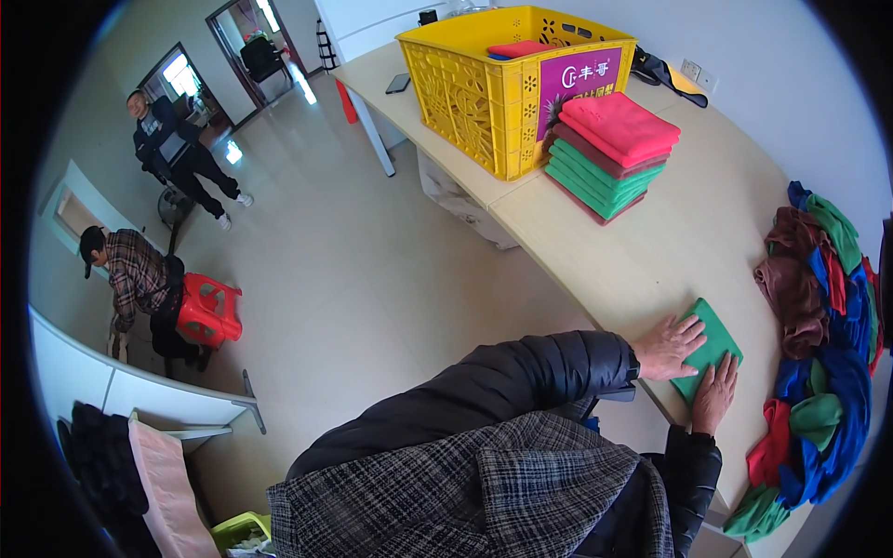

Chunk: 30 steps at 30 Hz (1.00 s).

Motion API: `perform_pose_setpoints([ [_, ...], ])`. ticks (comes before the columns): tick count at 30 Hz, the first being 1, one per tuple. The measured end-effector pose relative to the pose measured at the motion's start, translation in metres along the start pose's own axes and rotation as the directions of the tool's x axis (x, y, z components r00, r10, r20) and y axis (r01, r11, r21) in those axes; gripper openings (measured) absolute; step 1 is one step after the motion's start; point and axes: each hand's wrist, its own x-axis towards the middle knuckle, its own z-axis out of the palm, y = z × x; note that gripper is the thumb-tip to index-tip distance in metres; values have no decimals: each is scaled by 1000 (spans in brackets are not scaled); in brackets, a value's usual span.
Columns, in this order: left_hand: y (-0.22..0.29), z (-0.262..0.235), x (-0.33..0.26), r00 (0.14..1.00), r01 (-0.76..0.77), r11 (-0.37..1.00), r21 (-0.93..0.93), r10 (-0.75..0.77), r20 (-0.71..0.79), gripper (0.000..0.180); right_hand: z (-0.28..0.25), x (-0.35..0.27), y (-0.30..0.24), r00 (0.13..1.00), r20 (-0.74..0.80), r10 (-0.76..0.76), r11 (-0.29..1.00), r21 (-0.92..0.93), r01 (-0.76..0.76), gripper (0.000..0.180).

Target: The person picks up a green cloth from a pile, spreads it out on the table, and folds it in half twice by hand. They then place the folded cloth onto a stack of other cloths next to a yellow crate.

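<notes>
"Pale table [716, 251] against a white wall. Hands?"

"Apart from each other, palms down, fingers spread. Left hand [670, 348] on the cloth's left side, right hand [715, 394] on its lower right. Neither grips."

"And the cloth [715, 337]?"

"Green, flat, near the table's edge, under both sets of fingers. Its middle shows between the hands; one corner points away, up the table."

"Hidden there?"

"Whatever the fingers cover. Layers: cannot count. Right forearm partly behind the plaid coat [558, 479]."

"Farther out?"

"Heap [793, 312] right of the hands: loose brown, blue, green, red. Single pieces hard to separate. Up the table, a neat stack [609, 172], red on top, just beside a yellow crate [465, 116]; whether they touch, cannot tell. Crate walls hide most contents; some red shows. Phone [398, 84] left of the crate."

"Floor?"

"One person [181, 153] standing, another [139, 274] bent near a red stool [209, 312]; the bent one's hands are hard to make out."
</notes>
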Motion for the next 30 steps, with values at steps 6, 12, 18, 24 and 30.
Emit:
perform_pose_setpoints([
  [6, -3, 2, -4, 1000, -2, 1000, 28, 2, -14, 75, 2, -11, 12, 1000, -28, -3, 1000, 12, 4, 54],
  [12, -3, 2, -11, 1000, 0, 1000, 31, 1, -28, 74, -5, -19, 18, 998, 45, 45, 999, -18, -44, 54],
  [18, -11, 16, -16, 988, -13, 998, 69, 24, -153, 73, -33, -24, 2, 992, 97, 75, 985, -165, -58, 55],
  [24, -8, 11, -19, 980, -7, 995, 95, 26, -198, 72, -38, 0, -21, 990, 10, -137, 964, -227, 136, 55],
  [30, -6, 3, -17, 992, 27, 999, 40, -22, -121, 68, -2, 17, -55, 967, 24, -253, 967, -25, 254, 54],
])
